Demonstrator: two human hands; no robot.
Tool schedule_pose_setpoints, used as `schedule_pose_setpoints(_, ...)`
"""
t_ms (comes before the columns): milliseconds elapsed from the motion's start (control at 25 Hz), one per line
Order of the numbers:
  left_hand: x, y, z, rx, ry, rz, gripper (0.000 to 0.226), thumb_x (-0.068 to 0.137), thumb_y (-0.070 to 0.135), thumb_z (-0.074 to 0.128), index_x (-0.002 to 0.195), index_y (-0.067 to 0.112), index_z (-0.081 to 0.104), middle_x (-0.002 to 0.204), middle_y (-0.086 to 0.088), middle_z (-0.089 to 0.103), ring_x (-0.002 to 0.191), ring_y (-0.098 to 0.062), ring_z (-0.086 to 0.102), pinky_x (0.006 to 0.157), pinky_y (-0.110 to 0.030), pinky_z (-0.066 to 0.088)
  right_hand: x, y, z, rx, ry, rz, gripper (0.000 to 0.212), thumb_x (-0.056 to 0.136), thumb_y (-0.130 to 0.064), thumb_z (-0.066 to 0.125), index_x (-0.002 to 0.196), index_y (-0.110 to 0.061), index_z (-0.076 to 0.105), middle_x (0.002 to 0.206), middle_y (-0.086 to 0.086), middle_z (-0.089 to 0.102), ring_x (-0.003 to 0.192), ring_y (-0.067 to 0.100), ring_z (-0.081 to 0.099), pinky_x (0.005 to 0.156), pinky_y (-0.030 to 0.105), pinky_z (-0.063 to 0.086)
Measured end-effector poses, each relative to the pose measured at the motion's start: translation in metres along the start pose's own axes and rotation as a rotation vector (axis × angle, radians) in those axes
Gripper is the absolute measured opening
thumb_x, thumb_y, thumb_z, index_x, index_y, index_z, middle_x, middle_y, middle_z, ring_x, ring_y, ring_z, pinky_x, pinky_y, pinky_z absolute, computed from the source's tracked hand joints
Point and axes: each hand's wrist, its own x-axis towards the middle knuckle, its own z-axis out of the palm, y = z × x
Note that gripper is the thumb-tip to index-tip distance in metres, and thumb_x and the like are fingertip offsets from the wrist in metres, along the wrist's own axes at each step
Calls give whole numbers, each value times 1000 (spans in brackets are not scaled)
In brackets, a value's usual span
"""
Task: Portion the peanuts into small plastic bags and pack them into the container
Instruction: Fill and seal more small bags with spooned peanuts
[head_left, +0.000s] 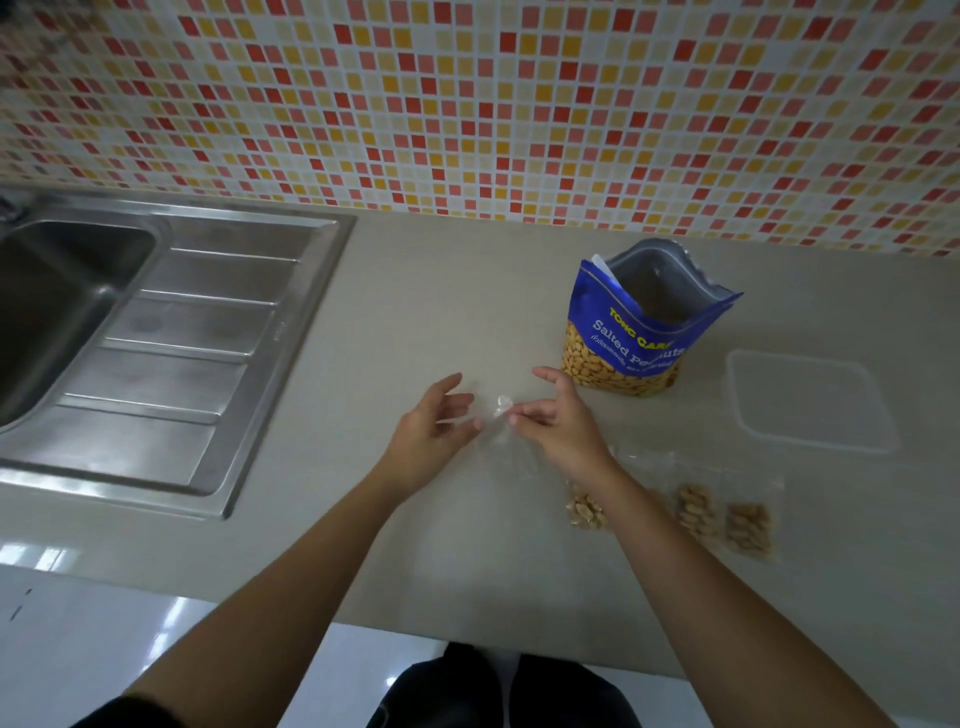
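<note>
An opened blue bag of salted peanuts (639, 332) stands upright on the counter. To its right lies a clear square plastic container (810, 400). An empty small clear plastic bag (506, 431) hangs between my hands; my right hand (558, 421) pinches its top edge, and my left hand (434, 431) is at its left side with fingers spread, touching it at the fingertips. Three filled small bags of peanuts (696, 512) lie in a row on the counter right of my right forearm, one partly hidden behind the arm.
A stainless steel sink with drainboard (171, 338) fills the counter's left part. The tiled wall (467, 104) runs along the back. The counter's front edge (467, 629) is near my body, with glossy white floor below.
</note>
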Motion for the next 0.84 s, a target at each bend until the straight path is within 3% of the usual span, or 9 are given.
schedule_pose_setpoints(160, -1, 16, -2, -84, -88, -39, 53, 85, 9, 66, 133, 16, 45, 105, -2, 67, 86, -10, 58, 77, -10, 46, -4, -7, -2, 109, 3, -17, 56, 82, -4, 66, 126, -22, 37, 85, 0, 71, 85, 11, 65, 86, 23, 48)
schedule_pose_setpoints(320, -3, 21, 4, 25, -90, -42, 48, 85, 19, 66, 130, 21, 50, 117, 6, 59, 76, -9, 53, 71, -16, 45, -11, -17, -11, 145, -32, -31, 64, 83, -7, 67, 134, -23, 32, 89, 6, 71, 91, 12, 64, 88, 20, 46)
schedule_pose_setpoints(400, -2, 23, 6, -18, -112, -46, 45, 86, 21, 66, 128, 21, 51, 110, 1, 62, 79, -11, 54, 74, -17, 45, -13, -22, -14, 121, -53, -44, 69, 83, -10, 67, 138, -24, 28, 92, 8, 71, 94, 13, 64, 89, 20, 45)
schedule_pose_setpoints(600, -7, 34, 11, -280, -67, -44, 3, 85, 12, 65, 84, 15, 65, 71, 1, 55, 59, -4, 46, 60, -17, 38, -19, -22, -26, 40, -81, 12, 75, 74, -32, 75, 136, -25, 33, 93, 2, 69, 89, 9, 63, 84, 22, 46)
schedule_pose_setpoints(680, -11, 35, 14, -395, -20, -63, 9, 85, 11, 64, 77, 13, 62, 64, 4, 55, 55, -5, 43, 58, -20, 34, -26, -20, -30, 66, -109, 73, 67, 73, -21, 78, 129, -19, 42, 86, 3, 66, 77, 7, 62, 71, 19, 48)
schedule_pose_setpoints(840, -24, 37, 25, -487, -13, -89, 20, 83, 10, 66, 67, 15, 55, 59, 1, 50, 52, -7, 42, 57, -22, 34, -37, -19, -35, 391, 83, 101, 45, 79, -6, 71, 117, -13, 49, 71, -1, 63, 67, 5, 62, 60, 18, 52)
